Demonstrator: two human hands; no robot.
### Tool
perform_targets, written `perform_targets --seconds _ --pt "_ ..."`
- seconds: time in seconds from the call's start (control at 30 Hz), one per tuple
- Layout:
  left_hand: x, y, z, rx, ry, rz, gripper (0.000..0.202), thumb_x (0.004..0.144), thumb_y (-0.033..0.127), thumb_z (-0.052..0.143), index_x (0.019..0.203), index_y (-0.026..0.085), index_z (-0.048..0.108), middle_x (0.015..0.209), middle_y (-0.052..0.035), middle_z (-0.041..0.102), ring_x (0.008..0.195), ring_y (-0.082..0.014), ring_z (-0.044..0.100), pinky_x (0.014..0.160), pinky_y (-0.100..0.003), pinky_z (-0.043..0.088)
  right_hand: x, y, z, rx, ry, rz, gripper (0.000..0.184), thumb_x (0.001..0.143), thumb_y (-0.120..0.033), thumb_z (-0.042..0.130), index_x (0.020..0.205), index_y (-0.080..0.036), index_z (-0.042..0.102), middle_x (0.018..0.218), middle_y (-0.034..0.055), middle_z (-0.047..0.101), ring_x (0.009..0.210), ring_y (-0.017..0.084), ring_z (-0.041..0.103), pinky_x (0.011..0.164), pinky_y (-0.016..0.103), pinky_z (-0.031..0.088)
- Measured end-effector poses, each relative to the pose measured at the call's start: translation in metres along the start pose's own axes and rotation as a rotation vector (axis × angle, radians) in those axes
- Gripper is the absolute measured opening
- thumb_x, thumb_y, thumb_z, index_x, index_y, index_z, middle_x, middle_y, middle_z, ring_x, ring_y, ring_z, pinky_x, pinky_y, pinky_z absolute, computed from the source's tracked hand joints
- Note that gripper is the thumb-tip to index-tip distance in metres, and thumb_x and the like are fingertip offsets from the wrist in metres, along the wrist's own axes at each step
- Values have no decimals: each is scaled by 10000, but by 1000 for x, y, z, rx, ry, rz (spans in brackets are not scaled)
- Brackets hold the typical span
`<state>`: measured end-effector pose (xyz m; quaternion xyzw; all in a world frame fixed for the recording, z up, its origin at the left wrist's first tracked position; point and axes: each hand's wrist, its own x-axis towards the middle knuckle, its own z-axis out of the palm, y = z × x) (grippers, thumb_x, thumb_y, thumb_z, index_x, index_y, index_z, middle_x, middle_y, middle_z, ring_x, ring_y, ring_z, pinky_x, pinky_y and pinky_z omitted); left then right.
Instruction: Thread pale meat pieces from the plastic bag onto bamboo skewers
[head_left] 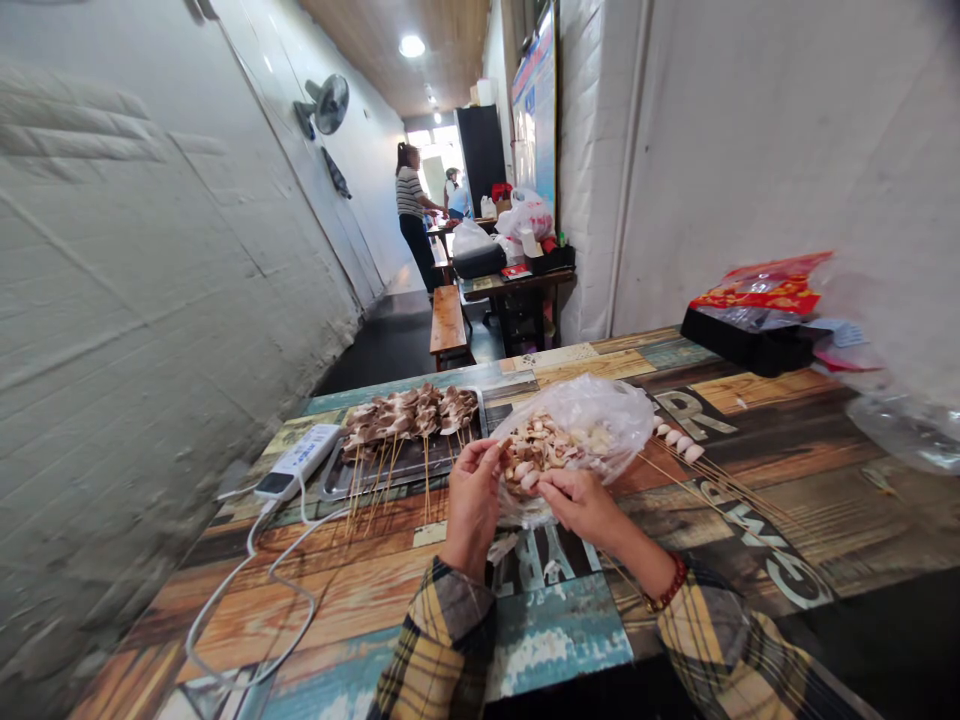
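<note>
A clear plastic bag (626,410) lies spread on the table, full of garlic cloves (551,437) and loose skins. At its near edge, my right hand (583,503) pinches a pale garlic clove (529,480) at the fingertips. My left hand (472,500) is at the bag's left side, thumb and fingers pressed together; what they hold, if anything, is too small to make out. Right of the bag lie thin wooden skewers (731,483), with several peeled-looking cloves (679,440) threaded at the far end.
Left of the bag, a metal tray (330,487) bears many skewers of brownish meat (409,415). Beside it sits a white power strip (298,460) with a looping cable (196,630). A black box with red packaging (750,335) stands back right. Two people (412,210) are farther off.
</note>
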<state>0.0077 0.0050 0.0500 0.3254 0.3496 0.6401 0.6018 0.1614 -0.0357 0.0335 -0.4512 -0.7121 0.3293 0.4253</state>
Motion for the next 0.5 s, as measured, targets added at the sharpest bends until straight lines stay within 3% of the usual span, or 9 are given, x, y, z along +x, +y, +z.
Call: perform_targets --seconds 0.5 --pt "1 -1 2 -38 7 -19 380 554 196 823 843 162 578 697 34 627 606 -62 551 620 -183 405 -1 5 5 -111 45 -54 267 906 -220 457 785 -170 690 663 9 646 631 139 583 591 223 371"
